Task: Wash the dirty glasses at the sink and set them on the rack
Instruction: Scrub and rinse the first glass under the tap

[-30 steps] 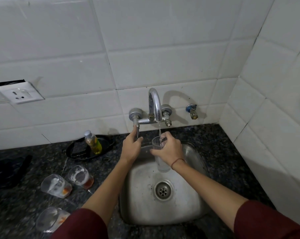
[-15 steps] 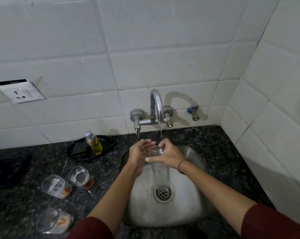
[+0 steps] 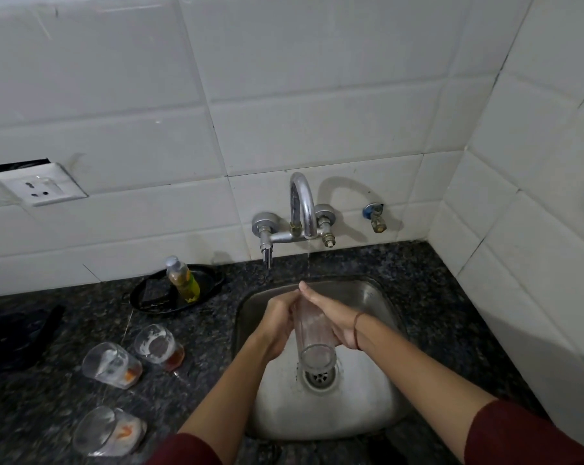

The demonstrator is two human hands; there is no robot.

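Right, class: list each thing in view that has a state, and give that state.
Tap: running, thin stream.
Glass: held between both hands over the sink.
Left hand: grips glass.
Right hand: presses glass, fingers straight.
Counter glasses: unwashed, orange dregs inside.
Bottle: capped, upright.

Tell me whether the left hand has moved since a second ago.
Yes. The left hand left the tap's lever and dropped toward the camera, onto the glass above the drain.

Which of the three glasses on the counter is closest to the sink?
The rightmost glass, with brown dregs, nearest the black tray; the other two sit farther left.
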